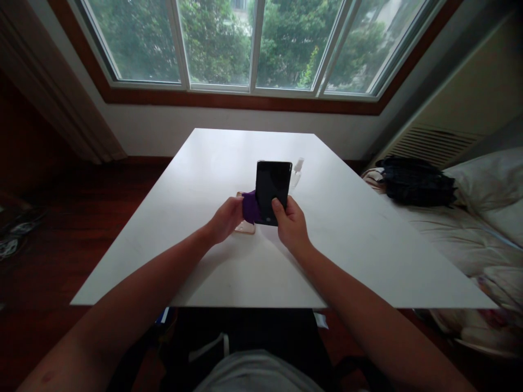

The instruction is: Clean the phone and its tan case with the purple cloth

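My right hand (291, 222) grips the lower end of a black phone (272, 188), holding it upright above the white table (351, 239) with the dark screen facing me. My left hand (226, 218) is closed on a purple cloth (250, 207) pressed against the phone's left edge. Under my left hand, a clear phone case (246, 227) lies flat on the table. A small clear spray bottle (297, 169) stands just behind the phone on its right.
A bed with pale bedding (461, 239) and a black bag (417, 182) lies along the table's right side. A wide window (253, 43) is behind the table. Dark wooden floor (73, 218) stretches to the left.
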Available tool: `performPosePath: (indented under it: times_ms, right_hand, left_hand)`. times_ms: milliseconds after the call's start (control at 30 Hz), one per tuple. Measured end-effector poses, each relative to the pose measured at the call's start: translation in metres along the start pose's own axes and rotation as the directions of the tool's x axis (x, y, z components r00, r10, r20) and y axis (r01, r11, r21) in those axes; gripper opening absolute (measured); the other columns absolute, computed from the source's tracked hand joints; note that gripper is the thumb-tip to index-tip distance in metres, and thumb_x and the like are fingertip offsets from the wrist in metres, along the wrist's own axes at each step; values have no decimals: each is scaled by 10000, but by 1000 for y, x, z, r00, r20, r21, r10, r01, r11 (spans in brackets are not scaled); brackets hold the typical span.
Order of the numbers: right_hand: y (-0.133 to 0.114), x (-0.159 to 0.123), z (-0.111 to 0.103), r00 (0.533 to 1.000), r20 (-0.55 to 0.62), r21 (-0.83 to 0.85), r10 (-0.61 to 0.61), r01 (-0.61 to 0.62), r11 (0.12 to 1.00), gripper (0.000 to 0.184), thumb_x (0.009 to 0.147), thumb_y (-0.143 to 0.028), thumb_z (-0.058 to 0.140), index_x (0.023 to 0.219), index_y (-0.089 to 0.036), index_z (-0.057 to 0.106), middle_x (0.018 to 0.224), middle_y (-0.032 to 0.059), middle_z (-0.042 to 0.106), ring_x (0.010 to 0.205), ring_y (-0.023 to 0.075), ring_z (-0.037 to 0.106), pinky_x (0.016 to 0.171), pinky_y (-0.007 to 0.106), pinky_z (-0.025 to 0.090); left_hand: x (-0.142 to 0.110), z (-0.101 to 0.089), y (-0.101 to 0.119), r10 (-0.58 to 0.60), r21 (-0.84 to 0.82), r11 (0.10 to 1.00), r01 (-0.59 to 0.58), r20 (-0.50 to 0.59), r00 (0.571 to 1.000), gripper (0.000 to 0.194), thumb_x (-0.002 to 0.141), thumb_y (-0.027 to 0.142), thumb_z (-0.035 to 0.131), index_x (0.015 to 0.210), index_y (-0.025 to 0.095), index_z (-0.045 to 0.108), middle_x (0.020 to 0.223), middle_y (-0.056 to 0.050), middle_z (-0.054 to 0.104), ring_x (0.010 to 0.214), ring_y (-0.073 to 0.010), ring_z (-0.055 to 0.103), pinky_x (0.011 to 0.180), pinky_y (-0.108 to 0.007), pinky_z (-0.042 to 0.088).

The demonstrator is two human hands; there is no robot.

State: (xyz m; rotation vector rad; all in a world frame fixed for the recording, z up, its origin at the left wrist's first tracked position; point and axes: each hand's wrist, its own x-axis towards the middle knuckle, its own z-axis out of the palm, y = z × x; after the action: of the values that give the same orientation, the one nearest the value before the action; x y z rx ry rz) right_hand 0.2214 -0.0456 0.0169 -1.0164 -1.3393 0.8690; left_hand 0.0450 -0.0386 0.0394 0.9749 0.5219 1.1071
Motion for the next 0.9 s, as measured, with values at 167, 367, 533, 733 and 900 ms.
performPosePath:
  times_ms: [167,367,533,733,900]
  right_hand:
    - [1,-1,5,991,121,119,48,-63,991,370,921,-579,655,997,-218,635,852,-17,617,742,155,530,671,269,454]
    - [-1,-2,5,981,123,119,152,-166,979,445,889,-657,651,948,-217,624,744,-29,584,631,141,518,548,258,442]
    - [-1,1,5,959,162,153,234,-259,954,477,855,-696,666,909,-228,592,667,-45,563,491,134,523,410,269,465]
    - [-9,-2,8,947,200,106,252,-277,955,482,867,-693,654,973,-225,606,627,-47,601,427,136,542,341,258,452]
    - [-13,-4,8,933,272,128,237,-279,952,455,887,-667,652,979,-224,605,612,-43,623,424,141,559,346,254,448]
  left_hand:
    - [-3,-4,-8,-20,120,993,21,-6,1000,310,776,421,686,956,173,639,889,-53,712,837,-199,658,755,-310,533]
    - [-8,-3,-15,-37,353,935,6,83,996,425,784,400,796,1075,170,587,822,-5,648,683,-132,617,605,-242,508]
    - [-8,1,-17,-33,342,940,-6,109,993,500,823,510,775,1133,162,593,955,-73,721,790,-204,719,729,-340,597]
    - [-11,-4,-12,85,616,786,-43,-39,996,431,832,542,748,990,143,710,898,-80,754,782,-216,716,700,-304,567]
    - [-13,-5,-8,130,742,668,51,-184,974,521,863,659,645,755,150,680,614,-35,641,528,-159,591,456,-243,413]
